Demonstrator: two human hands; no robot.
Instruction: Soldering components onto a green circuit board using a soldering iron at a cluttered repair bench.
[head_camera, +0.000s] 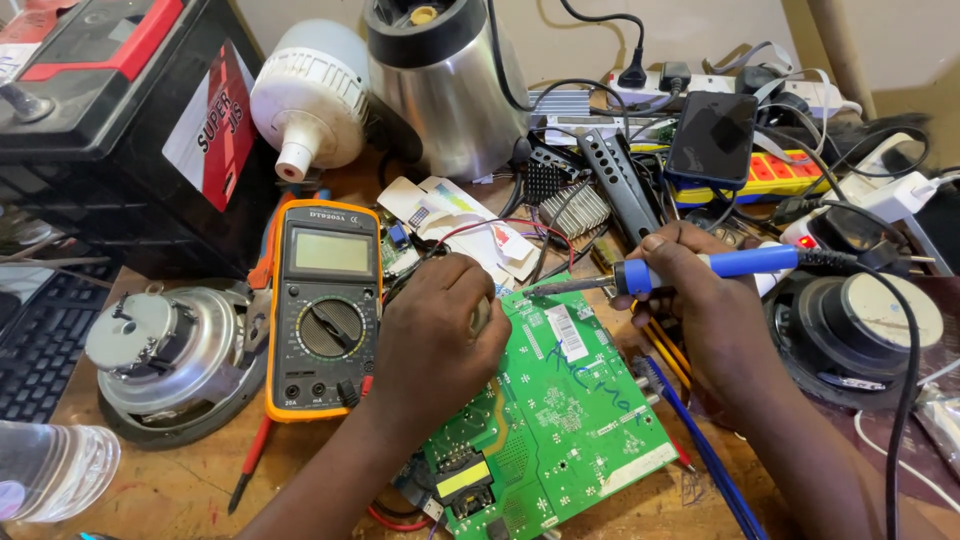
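The right hand (700, 310) grips a blue-handled soldering iron (690, 268), tip over the green circuit board's (560, 410) upper edge. The left hand (440, 330) rests closed on the board's left edge, pinching something small I cannot identify. An orange multimeter (325, 310) lies just left; clutter crowds the table (160, 490). A white rectangular label (568, 332) sits near the board's top.

Multimeter (325, 310): lying face-up on the counter (170, 490).
Motor (175, 355): sitting left of it.
Phone (712, 138): resting on cables.

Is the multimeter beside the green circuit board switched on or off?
Cannot tell for sure. The multimeter lies flat, face up, and its screen shows no digits, which suggests off, but the dial's setting is too small to read.
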